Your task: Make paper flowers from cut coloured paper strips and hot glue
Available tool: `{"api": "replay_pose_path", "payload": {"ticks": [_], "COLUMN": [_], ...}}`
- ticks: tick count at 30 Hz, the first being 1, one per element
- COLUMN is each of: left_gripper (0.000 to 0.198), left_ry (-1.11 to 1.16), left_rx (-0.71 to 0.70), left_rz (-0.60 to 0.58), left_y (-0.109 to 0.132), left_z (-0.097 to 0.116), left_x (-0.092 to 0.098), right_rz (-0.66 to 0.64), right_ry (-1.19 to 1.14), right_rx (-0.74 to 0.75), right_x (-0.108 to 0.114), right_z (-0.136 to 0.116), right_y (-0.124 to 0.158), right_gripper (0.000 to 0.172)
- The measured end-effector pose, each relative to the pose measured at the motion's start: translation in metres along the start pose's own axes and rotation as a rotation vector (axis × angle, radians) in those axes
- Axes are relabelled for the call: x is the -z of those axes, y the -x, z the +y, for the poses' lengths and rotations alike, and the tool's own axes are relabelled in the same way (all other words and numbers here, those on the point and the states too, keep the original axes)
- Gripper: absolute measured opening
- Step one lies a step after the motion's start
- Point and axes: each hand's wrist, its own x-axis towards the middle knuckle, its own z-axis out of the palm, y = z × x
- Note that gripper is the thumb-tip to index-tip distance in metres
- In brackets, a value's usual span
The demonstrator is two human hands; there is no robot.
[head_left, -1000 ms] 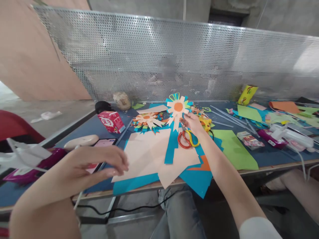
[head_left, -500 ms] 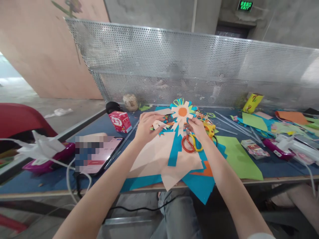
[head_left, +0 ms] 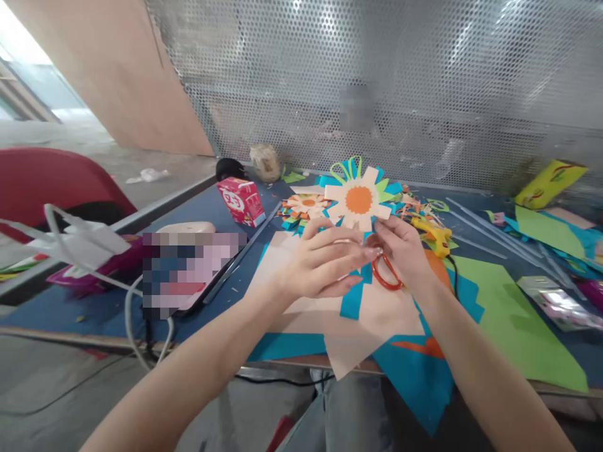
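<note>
A layered paper flower (head_left: pixel 343 199) stands up over the table, with pale petals, an orange fringed centre, and blue and green pieces behind. My right hand (head_left: pixel 400 248) pinches it at its lower right edge. My left hand (head_left: pixel 325 260) is just below the flower, fingers stretched and slightly bent, with nothing visible in it. Beneath the hands, scissors with a red handle (head_left: pixel 387 276) lie on pale paper sheets (head_left: pixel 301 314), partly hidden. A blue paper strip (head_left: pixel 351 302) hangs or lies below the flower; I cannot tell which. Another orange-centred paper flower (head_left: pixel 307 203) lies behind my left hand.
A yellow glue gun (head_left: pixel 436 235) with a black cord lies right of my right hand, near green paper (head_left: pixel 513 320). Clear sticks (head_left: pixel 490 229) lie farther right. At left are a pink box (head_left: pixel 241 201) and a phone (head_left: pixel 193 270). A perforated metal screen (head_left: pixel 292 88) bounds the back.
My left hand has moved right, from beside the other flower to below the held one. My right hand keeps hold of the flower. The camera has tilted down and come closer.
</note>
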Motion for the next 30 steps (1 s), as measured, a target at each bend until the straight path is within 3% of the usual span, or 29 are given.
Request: {"api": "replay_pose_path", "payload": {"ticks": [5,7,11,15,21,24,27,30], "left_gripper": [0.023,0.022,0.027,0.031,0.012,0.013,0.027,0.028], "left_ry": [0.064,0.116,0.1,-0.065,-0.248,-0.257,-0.118,0.217], "left_rx": [0.293,0.381,0.417,0.32,0.346,0.365,0.517,0.828], "left_rz": [-0.317,-0.378,-0.289,-0.144,-0.109,-0.086,-0.06,0.07], "left_y": [-0.003,-0.005,0.0,0.013,0.017,0.013,0.011,0.012], "left_z": [0.005,0.006,0.001,-0.014,-0.025,-0.023,-0.02,-0.018], "left_x": [0.006,0.007,0.01,0.012,0.0,-0.006,-0.011,-0.021], "right_rz": [-0.02,-0.022,-0.042,0.013,0.129,0.219,0.266,0.228], "right_ry": [0.038,0.037,0.033,0.03,0.023,0.114,0.124,0.101], "right_rx": [-0.009,0.0,0.031,0.042,0.084,0.11,0.119,0.129], "right_x": [-0.003,-0.003,-0.002,-0.003,0.006,0.015,0.018,0.012], "right_z": [0.002,0.004,0.003,0.001,0.003,0.006,0.007,0.007], "right_y": [0.003,0.003,0.004,0.002,-0.006,-0.011,-0.013,-0.01], "right_gripper": [0.029,0.029,0.025,0.026,0.023,0.022,0.024,0.025]}}
